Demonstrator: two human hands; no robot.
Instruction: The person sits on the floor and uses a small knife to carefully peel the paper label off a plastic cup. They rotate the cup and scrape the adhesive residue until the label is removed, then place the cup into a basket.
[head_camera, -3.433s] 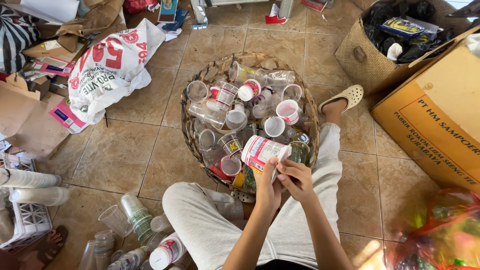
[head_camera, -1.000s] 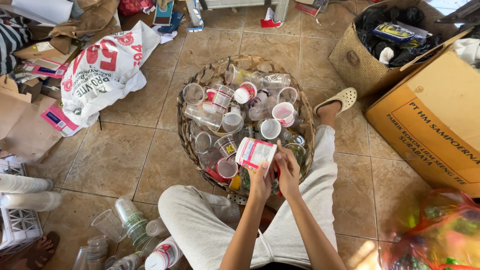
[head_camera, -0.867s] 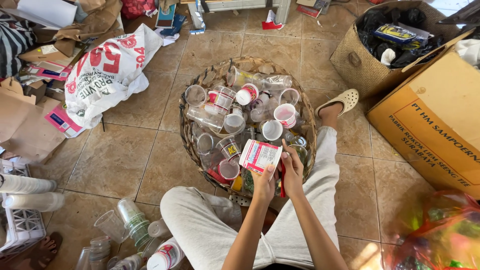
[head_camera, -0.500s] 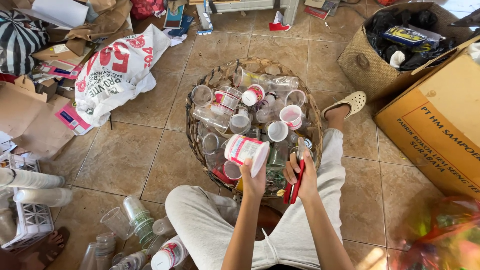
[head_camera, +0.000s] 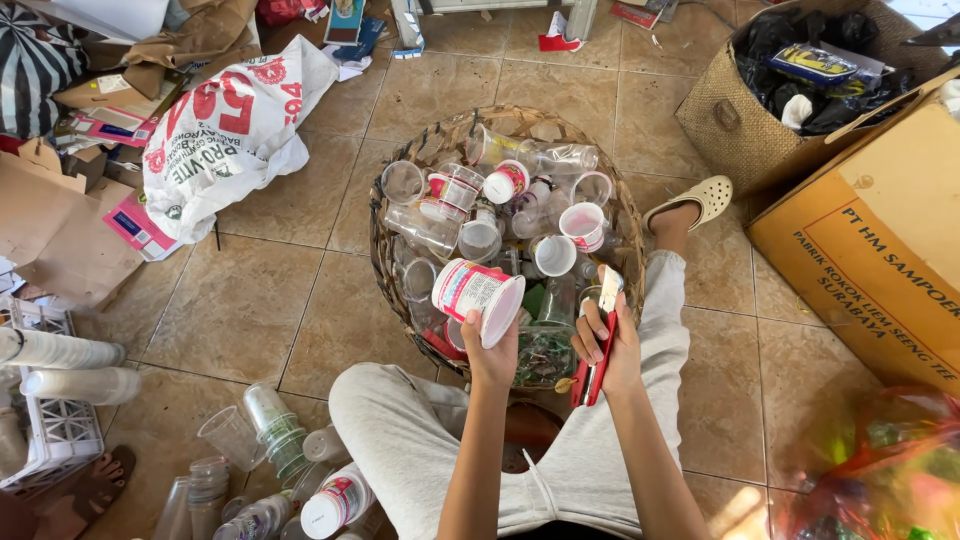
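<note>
Head view: the left hand (head_camera: 492, 350) holds a cup (head_camera: 478, 297) tight, tipped on its side, with its white bottom facing us. The right hand (head_camera: 606, 345) is closed around a red cutter (head_camera: 598, 345), just beside the cup. Both hands are over the near edge of a round basket (head_camera: 380, 245) on the floor. The basket is full of clear and white cups. The person sits on the floor in grey pants (head_camera: 400, 430), with one foot in a pale shoe (head_camera: 695, 198) beside the basket. More cups (head_camera: 265, 445) lie on the floor to the left. A white sack (head_camera: 230, 130) is further off. A big brown box (head_camera: 880, 240) stands to the right.
</note>
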